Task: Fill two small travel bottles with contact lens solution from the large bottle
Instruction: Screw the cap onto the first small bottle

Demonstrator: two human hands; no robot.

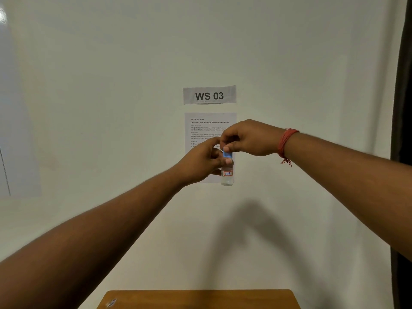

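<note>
A small clear travel bottle (227, 178) with a label reading "17B" is held up in the air in front of the wall. My left hand (201, 162) grips the bottle round its upper part. My right hand (247, 139), with a red thread band at the wrist, pinches the blue cap (227, 153) on top of the bottle from above. The large bottle and a second travel bottle are not in view.
A white wall fills the view, with a "WS 03" sign (209, 95) and a printed task sheet (209, 130) behind my hands. The far edge of a wooden table (198, 299) shows at the bottom. A dark curtain (403, 130) hangs at the right.
</note>
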